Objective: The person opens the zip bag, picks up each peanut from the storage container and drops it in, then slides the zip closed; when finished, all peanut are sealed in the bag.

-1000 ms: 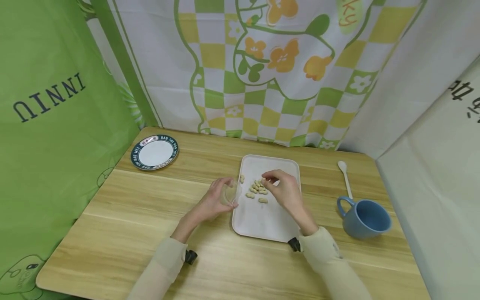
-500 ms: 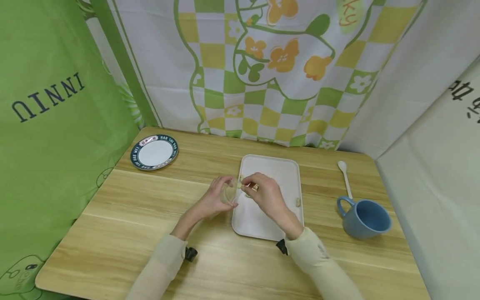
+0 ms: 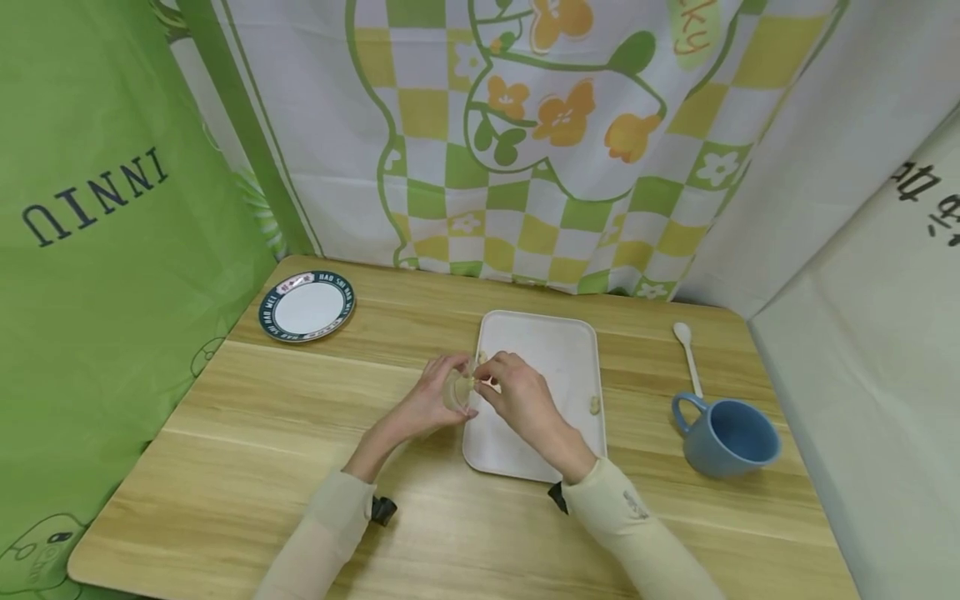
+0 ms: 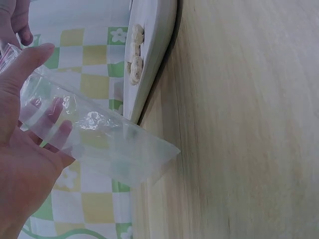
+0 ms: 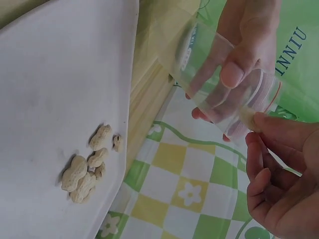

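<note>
My left hand (image 3: pixel 422 405) holds a clear zip-top plastic bag (image 4: pixel 119 144) by its upper part, fingers and thumb on either side of it. The bag's corner hangs down toward the wooden table. Between thumb and fingertips, my right hand (image 3: pixel 528 408) pinches an unshelled peanut (image 5: pixel 247 118) at the bag's mouth, beside the red zip line. A cluster of peanuts (image 5: pixel 77 177) lies on the white tray (image 3: pixel 551 337); in the head view my right hand mostly hides it. One more peanut (image 3: pixel 595 405) sits near the tray's right edge.
At the back left of the wooden table (image 3: pixel 300 450) is a plate (image 3: pixel 307 307) with a dark green patterned rim. To the right stand a blue mug (image 3: pixel 727 437) and a white spoon (image 3: pixel 690 358) behind it. Printed cloths hang around the table.
My right hand has moved left from the peanut pile to the bag's mouth with a peanut. The peanut near the tray's right edge has come into sight. My left hand has stayed put.
</note>
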A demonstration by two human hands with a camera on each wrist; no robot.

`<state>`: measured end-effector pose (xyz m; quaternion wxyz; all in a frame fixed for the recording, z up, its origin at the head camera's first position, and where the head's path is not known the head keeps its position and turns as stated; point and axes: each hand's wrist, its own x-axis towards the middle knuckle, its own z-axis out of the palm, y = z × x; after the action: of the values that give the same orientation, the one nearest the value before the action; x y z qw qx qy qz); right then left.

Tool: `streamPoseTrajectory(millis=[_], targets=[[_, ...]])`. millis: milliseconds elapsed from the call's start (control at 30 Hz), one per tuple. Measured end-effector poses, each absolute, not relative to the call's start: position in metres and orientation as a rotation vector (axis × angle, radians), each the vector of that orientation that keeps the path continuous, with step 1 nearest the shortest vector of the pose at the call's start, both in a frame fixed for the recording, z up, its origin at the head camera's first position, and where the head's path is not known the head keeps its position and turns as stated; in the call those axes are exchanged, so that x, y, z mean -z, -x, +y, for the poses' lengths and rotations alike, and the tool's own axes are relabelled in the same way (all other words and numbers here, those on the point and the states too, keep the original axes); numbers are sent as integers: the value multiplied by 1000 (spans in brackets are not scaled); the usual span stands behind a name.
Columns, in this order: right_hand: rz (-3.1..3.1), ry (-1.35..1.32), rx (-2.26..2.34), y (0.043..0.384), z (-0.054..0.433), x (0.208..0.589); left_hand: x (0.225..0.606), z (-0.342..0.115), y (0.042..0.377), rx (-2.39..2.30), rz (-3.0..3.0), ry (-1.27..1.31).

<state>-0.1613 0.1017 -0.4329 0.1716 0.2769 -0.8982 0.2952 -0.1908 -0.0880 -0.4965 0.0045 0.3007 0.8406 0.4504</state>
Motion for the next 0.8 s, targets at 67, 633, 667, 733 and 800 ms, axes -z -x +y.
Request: streamPoseTrajectory(millis=[67,633,667,733,800], targets=[[-2558,-793,-853,162,101,434,496,-88,190,-1415,2632,-939],[-2641,-523,-842,188,189,423,495,-84,194,-1445,2646,-1017],[-2680,-521,-844,190,195,425,495,-85,193,-1450,2640,-998],[-2781,-503,-846,193,207,430,495,-86,193,-1459,2627,-961],[-2893,-465,-836,194,217,436,495,-87,193,-1458,2623,-933]])
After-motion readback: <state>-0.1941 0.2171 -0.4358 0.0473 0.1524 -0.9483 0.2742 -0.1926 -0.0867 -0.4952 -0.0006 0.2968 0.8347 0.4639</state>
